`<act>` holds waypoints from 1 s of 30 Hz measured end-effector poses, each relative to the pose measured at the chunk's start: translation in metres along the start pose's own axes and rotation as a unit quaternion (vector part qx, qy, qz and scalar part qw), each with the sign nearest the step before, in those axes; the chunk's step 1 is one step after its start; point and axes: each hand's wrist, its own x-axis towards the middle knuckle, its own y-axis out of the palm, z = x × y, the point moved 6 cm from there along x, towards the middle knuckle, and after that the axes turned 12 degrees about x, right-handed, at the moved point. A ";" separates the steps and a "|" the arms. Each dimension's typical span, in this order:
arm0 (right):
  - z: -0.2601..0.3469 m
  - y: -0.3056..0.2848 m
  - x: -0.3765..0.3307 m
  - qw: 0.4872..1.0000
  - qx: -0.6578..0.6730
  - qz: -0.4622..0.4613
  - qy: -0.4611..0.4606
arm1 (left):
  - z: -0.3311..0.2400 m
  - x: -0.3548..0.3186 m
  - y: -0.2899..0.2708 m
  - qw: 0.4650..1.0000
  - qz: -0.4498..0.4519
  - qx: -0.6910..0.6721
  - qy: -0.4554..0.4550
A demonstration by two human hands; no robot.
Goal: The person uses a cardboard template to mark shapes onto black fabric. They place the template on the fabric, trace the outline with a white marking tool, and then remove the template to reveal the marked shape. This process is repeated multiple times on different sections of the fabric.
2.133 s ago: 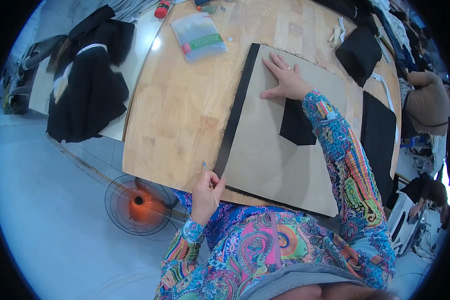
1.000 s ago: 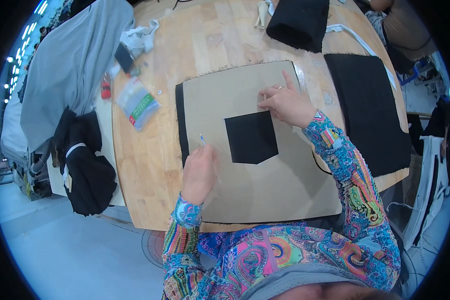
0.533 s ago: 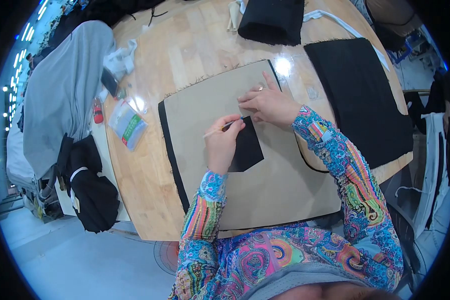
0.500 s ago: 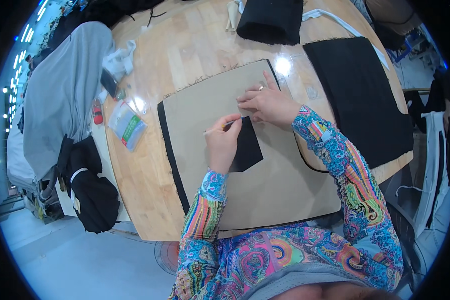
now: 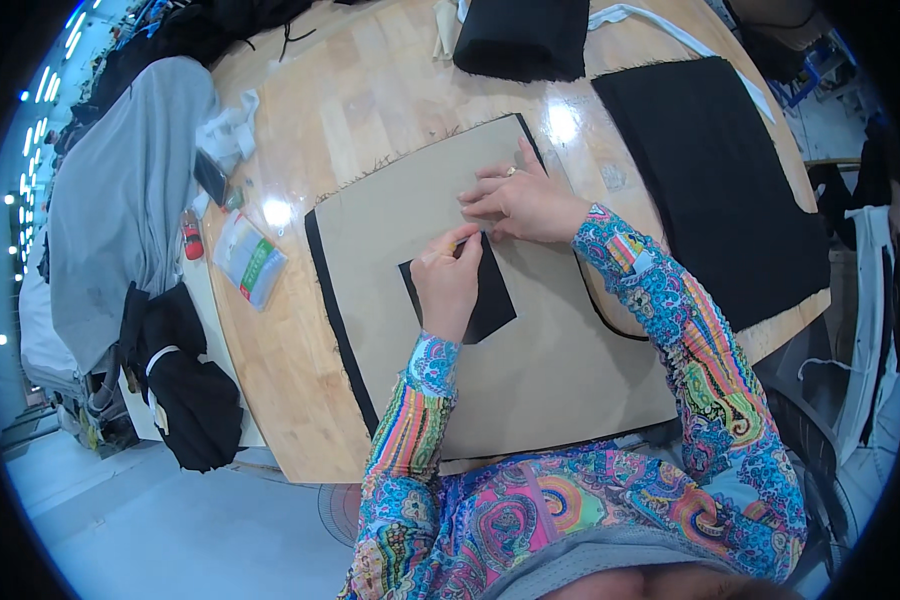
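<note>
Broadly, a pale wooden table (image 5: pixel 280 370) fills the middle. On its near part lies a large beige sheet (image 5: pixel 560 380), over black fabric (image 5: pixel 338 320) that shows along the left and near edges. A cut black cloth panel (image 5: pixel 720 190) lies flat to the right, apart from the sheet, and a grey cloth (image 5: pixel 135 200) drapes at the far left. Nearer on the left is a black garment bundle (image 5: pixel 195 400); a folded black cloth (image 5: pixel 522 38) sits at the far side.

The right hand (image 5: pixel 530 205) is open on the sheet, fingers spread, just beyond a black pocket-shaped patch (image 5: pixel 492 290); I cannot tell whether that is an opening or a piece. The left hand (image 5: pixel 445 285) is pinched closed above the patch. A plastic packet (image 5: pixel 250 258) lies left of the sheet. Smallest, a slim pen (image 5: pixel 459 248), mostly hidden, is gripped by the left thumb and forefinger near the patch's far right corner.
</note>
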 end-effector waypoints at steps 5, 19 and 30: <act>0.004 -0.003 -0.003 1.000 -0.001 0.002 0.003 | 0.011 -0.006 -0.006 0.997 -0.039 -0.053 -0.040; 0.001 0.003 -0.003 0.997 -0.037 0.061 0.019 | 0.100 -0.018 -0.054 0.968 -0.096 -0.175 -0.152; 0.007 0.002 0.000 0.995 -0.032 0.084 0.049 | 0.091 -0.015 -0.053 0.983 -0.096 -0.071 -0.142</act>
